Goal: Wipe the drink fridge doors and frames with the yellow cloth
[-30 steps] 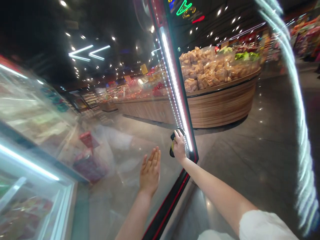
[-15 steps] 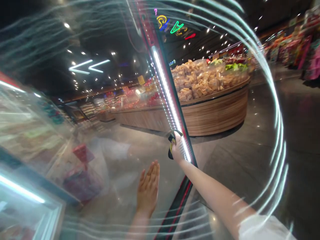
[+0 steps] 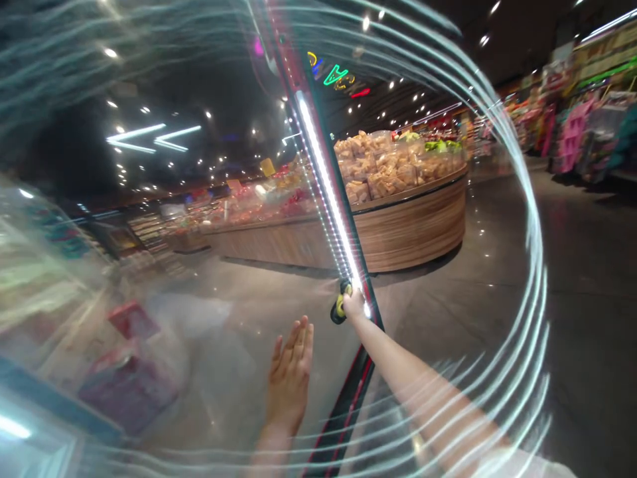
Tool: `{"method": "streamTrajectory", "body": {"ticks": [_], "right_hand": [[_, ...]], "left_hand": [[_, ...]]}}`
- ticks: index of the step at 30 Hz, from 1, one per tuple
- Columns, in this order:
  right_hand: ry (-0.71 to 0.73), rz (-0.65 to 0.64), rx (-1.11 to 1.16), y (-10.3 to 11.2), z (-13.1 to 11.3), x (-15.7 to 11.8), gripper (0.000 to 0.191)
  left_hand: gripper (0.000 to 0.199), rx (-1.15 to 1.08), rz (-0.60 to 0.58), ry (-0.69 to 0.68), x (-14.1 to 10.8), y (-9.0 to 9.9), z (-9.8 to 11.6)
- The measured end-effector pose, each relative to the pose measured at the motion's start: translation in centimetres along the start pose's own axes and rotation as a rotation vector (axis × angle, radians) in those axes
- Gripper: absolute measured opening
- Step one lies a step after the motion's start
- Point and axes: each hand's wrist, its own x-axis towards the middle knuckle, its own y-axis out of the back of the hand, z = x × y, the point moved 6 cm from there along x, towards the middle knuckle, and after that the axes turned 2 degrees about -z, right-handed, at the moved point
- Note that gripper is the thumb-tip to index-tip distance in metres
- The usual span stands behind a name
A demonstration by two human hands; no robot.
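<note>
My right hand [image 3: 354, 304] reaches forward from the lower right, its fingers closed around a small black-and-yellow object [image 3: 339, 309]. The kind of object is unclear because it is small and blurred. Just behind that hand runs a bright light strip [image 3: 328, 186] along the dark, leaning edge of a glass door or panel. Lower and to the left, my left hand [image 3: 291, 378] is raised with fingers straight and close together, holding nothing. Whether it touches the glass I cannot tell.
A wood-sided display stand [image 3: 408, 232] holds bagged tan goods [image 3: 398, 166] beyond the panel. Blurred at left are a red-and-purple object [image 3: 129, 378] and a lit case [image 3: 34, 431]. Stocked shelves [image 3: 582, 133] stand at far right. Pale curved streaks cross the view.
The view has shifted, so the stand and the left-side items sit farther left. My right hand and the object appear slightly lower; my left hand keeps nearly the same pose.
</note>
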Motion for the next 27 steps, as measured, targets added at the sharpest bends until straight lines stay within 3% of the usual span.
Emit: {"method": "streamTrajectory", "body": {"ticks": [4, 6, 10, 13, 17, 20, 22, 24, 27], "right_hand": [[-0.05, 0.023, 0.042, -0.6, -0.6, 2.4, 0.047], [-0.092, 0.054, 0.068, 0.0, -0.1, 1.1, 0.047], [-0.228, 0.143, 0.132, 1.5, 2.6, -4.3, 0.053], [-0.297, 0.142, 0.206, 1.2, 3.3, -5.9, 0.059], [-0.279, 0.031, 0.287, 0.2, -0.5, -4.7, 0.062], [-0.037, -0.165, 0.315, 0.5, -5.0, -4.7, 0.06], [0.081, -0.244, 0.315, 1.2, -6.2, -5.8, 0.056], [0.046, -0.218, 0.32, 1.8, -5.5, -6.6, 0.052], [-0.14, -0.117, 0.313, 1.7, -4.5, -7.2, 0.055]], "left_hand": [[0.082, -0.005, 0.029, 0.043, -0.3, -0.2, 0.2], [0.083, 0.006, 0.026, 0.053, -0.6, -0.2, 0.5], [0.083, 0.031, 0.026, 0.102, -1.6, 0.2, 0.9], [0.081, 0.06, -0.033, 0.136, -2.8, 0.8, 1.1], [0.078, 0.103, -0.069, 0.192, -4.4, 2.0, 1.3], [0.077, 0.118, -0.062, 0.278, -5.8, 2.5, 1.3], [0.077, 0.132, -0.062, 0.349, -7.1, 2.8, 1.4], [0.077, 0.158, -0.053, 0.416, -8.7, 3.1, 1.5], [0.078, 0.206, -0.037, 0.498, -11.3, 4.2, 1.4]]}}
